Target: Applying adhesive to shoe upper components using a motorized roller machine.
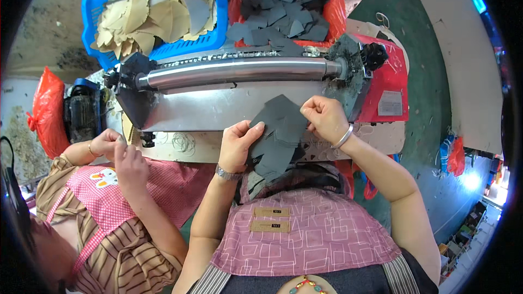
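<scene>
A loose stack of dark grey cut sheet pieces (280,136) is held up in front of my apron. My left hand (238,144) grips the stack's left edge, thumb on top. At the upper right edge of the pieces, my right hand (326,117) has its thumb and fingers pinched together on a piece's edge. Directly beyond the hands is a machine with a shiny metal roller (234,73) above a flat metal feed plate (201,106). What the sheets are made of I cannot tell.
Behind the roller stand a blue plastic basket (222,8) of tan cut pieces and a red-bag-lined container (336,5) heaped with dark pieces. The machine's red end housing (389,84) is at right. A co-worker's hands (128,158) are close on my left, near a red bag (46,111).
</scene>
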A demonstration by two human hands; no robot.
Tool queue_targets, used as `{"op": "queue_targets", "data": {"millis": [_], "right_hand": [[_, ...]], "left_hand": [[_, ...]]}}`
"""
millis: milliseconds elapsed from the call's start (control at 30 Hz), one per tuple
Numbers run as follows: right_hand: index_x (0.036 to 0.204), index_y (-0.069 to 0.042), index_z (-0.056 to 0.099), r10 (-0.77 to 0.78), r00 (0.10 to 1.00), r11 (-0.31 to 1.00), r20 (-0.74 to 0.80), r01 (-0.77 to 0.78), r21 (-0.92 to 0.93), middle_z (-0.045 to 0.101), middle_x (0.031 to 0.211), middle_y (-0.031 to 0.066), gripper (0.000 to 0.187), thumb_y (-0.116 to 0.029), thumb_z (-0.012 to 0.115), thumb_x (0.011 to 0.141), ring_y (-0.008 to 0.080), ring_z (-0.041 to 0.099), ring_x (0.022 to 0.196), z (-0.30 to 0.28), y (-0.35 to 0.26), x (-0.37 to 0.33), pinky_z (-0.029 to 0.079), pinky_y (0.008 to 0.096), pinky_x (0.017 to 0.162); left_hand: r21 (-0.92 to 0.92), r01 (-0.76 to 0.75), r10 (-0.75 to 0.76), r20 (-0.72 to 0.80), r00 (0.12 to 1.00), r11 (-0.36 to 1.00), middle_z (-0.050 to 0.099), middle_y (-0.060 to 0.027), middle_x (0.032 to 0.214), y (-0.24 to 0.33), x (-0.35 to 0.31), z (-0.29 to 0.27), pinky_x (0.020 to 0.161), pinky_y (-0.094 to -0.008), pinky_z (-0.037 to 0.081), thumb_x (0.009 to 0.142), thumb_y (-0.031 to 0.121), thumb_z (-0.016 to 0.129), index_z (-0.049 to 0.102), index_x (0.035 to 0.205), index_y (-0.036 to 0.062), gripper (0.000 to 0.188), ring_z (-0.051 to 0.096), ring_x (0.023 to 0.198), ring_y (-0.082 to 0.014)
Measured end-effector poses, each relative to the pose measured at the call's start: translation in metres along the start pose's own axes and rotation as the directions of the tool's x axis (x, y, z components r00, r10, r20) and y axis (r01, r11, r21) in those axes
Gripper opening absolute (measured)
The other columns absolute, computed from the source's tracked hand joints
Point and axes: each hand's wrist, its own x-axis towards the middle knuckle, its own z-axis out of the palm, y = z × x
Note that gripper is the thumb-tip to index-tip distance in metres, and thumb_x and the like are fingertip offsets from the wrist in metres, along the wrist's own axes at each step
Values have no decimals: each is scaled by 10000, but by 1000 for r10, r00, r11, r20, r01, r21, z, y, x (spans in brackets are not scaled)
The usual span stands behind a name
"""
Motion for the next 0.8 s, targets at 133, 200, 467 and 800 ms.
{"op": "queue_targets", "data": {"millis": [133,200,467,800], "right_hand": [[877,-26,532,354,935,828,-29,-298,475,557,624,55,175,-185,518,805,96,530,460,-10,11,17,441,199,427],[854,-23,548,354,931,809,90,-353,470,556,621,50,180,-194,511,815,88,528,467,-11,0,13,440,195,434],[862,3,592,-82,992,620,-92,-22,-784,600,838,119,325,-288,570,719,237,586,765,-42,-61,176,453,329,677],[1084,-63,528,543,838,368,-63,-305,-879,495,1150,90,527,-425,600,707,261,466,1062,-35,-17,232,370,386,862]], "left_hand": [[28,-27,27,0,1000,999,566,2,660,2,-3,2,505,-168,404,771,105,582,582,745,-9,117,479,545,-29],[140,-49,46,28,999,989,562,8,650,3,-2,4,502,-163,394,769,114,588,583,724,-4,127,471,548,-24],[135,-27,10,123,992,990,555,18,635,7,-1,20,490,-160,382,774,137,587,584,720,1,146,458,542,-18],[60,-40,37,39,999,997,577,-2,698,1,-16,-6,546,-170,414,766,119,594,586,786,-11,132,496,590,-36]]}}
